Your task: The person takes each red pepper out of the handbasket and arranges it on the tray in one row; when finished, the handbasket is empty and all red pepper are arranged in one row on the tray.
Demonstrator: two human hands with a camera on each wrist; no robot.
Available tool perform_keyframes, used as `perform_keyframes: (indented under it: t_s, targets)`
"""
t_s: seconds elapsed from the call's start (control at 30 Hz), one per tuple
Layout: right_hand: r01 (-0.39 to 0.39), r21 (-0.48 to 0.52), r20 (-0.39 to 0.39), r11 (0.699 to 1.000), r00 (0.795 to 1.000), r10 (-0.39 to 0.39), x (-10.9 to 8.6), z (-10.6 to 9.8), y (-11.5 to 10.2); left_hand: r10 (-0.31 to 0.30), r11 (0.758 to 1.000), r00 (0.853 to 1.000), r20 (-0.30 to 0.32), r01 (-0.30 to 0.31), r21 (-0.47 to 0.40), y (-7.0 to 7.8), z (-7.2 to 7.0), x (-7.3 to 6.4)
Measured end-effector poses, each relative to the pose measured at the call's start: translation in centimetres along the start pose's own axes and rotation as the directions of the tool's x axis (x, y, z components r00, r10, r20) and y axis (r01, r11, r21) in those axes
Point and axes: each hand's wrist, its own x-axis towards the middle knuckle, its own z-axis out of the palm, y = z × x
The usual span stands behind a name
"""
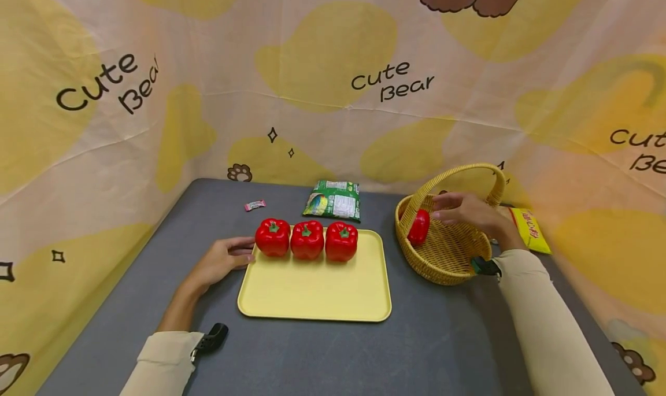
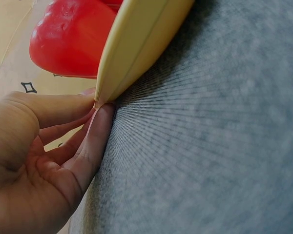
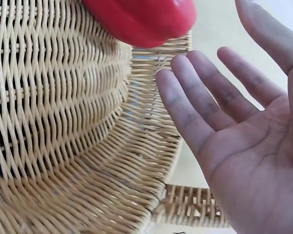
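Three red bell peppers (image 1: 307, 241) stand in a row along the far side of a yellow tray (image 1: 317, 295). My left hand (image 1: 218, 263) pinches the tray's left rim, thumb above and fingers beneath, as the left wrist view shows. Another red bell pepper (image 1: 419, 227) leans against the left inner wall of a wicker basket (image 1: 452, 277). Over the basket, below its arched handle, is my right hand (image 1: 468, 212). Its fingers (image 3: 185, 107) are extended and apart from that pepper (image 3: 146, 19), with nothing in the palm.
A green snack packet (image 1: 335, 200) lies behind the tray, and a small pink-wrapped candy (image 1: 255, 205) is to its left. To the right of the basket sits a yellow and red packet (image 1: 531, 230). Printed cloth walls (image 1: 312, 113) border the grey table (image 1: 312, 358).
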Motion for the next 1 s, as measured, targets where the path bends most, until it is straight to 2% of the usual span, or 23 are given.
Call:
perform_keyframes:
  t_s: [0.23,0.4,0.5,0.73,1.0]
  targets:
    - [-0.081,-0.012,0.055,0.997,0.995,0.082,1.3,0.7,1.0,0.004,1.000,1.000,-0.001,-0.004,-0.012,0.0,0.0,0.1]
    - [-0.128,0.048,0.114,0.991,0.986,0.121,2.0,1.3,1.7,0.007,1.000,1.000,-0.003,-0.007,-0.026,0.1,0.1,0.0]
    - [-0.130,0.094,0.137,0.987,0.984,0.117,2.2,1.6,1.9,0.010,0.999,1.000,-0.008,-0.010,-0.032,0.1,0.1,0.0]
    - [-0.134,0.133,0.139,0.982,0.984,0.115,2.3,1.8,1.6,0.019,0.999,1.000,-0.009,-0.019,-0.035,-0.1,0.1,0.1]
    - [-0.158,0.121,0.134,0.980,0.981,0.141,2.2,1.9,1.3,0.010,0.999,1.000,-0.005,-0.010,-0.031,-0.2,0.1,0.1]
